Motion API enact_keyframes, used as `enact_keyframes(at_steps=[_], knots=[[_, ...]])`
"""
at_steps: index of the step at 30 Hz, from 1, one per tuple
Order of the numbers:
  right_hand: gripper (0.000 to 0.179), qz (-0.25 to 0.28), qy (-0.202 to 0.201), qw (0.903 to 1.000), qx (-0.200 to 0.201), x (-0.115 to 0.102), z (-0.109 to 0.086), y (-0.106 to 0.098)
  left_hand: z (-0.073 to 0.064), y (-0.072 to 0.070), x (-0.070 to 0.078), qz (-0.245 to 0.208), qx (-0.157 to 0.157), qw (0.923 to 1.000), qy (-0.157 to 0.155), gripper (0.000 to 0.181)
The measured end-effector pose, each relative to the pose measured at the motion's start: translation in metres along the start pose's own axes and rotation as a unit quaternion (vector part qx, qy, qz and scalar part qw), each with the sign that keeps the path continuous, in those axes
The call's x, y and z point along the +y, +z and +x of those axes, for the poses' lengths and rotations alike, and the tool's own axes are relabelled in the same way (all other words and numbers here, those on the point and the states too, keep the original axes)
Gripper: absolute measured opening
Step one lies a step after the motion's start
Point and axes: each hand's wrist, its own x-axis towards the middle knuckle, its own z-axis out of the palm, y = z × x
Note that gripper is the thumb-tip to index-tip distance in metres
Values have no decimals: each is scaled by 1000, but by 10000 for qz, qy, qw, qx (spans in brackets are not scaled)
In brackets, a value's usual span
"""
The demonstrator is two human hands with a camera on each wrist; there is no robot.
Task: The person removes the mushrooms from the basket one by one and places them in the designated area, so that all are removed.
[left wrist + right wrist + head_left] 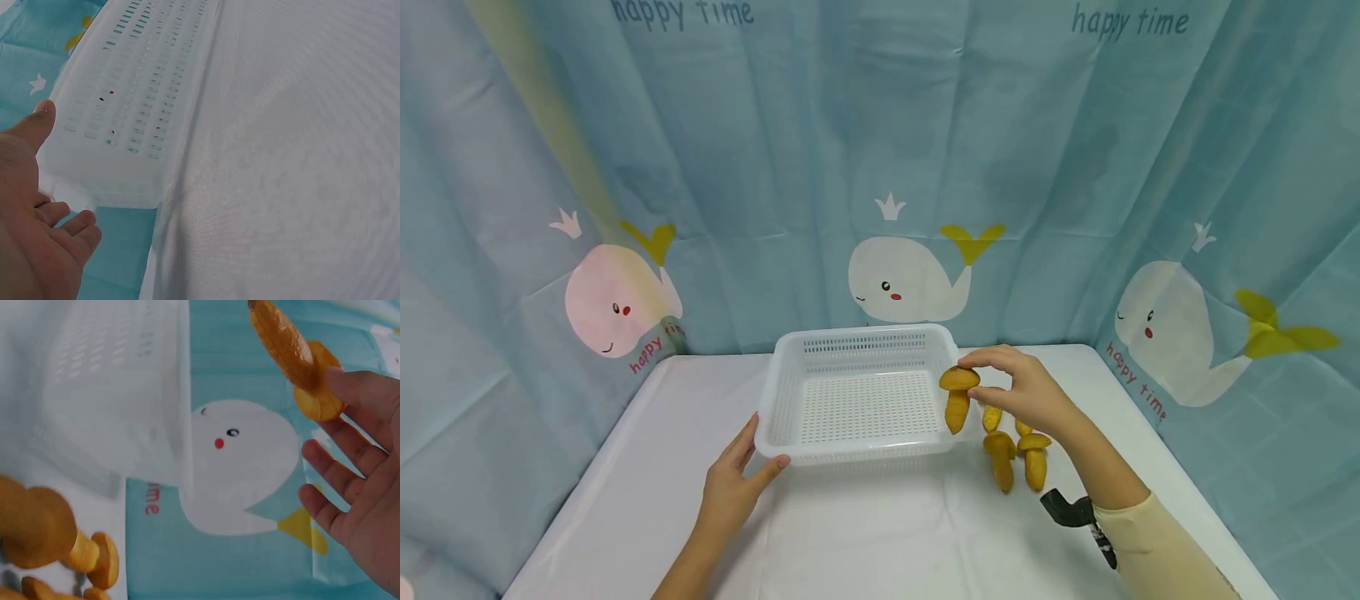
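My right hand (1026, 390) pinches a yellow-brown toy mushroom (957, 398) by its cap between thumb and fingers, the stem pointing down. It is held at the right end of a white plastic basket (865, 454), overlapping its rim in the head view. In the right wrist view the mushroom (319, 381) shows between thumb and forefinger, the other fingers spread. My left hand (733, 483) holds the basket's near left corner, thumb on the rim and fingers along the side. The left wrist view shows that thumb (40, 122) against the basket (119, 159). The basket's slotted floor is bare.
Several more mushrooms (1034, 462) lie on the white table (865, 533) right of the basket, the rear ones partly hidden behind my right hand. A blue curtain (775, 167) with whale prints surrounds the table at the back and sides.
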Motion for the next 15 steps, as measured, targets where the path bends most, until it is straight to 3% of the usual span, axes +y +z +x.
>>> enact_keyframes(at_steps=[15], knots=[[37, -217, 409, 9984, 332, 31, -45, -27, 1, 1, -1, -15, -2, 10000, 20, 93]])
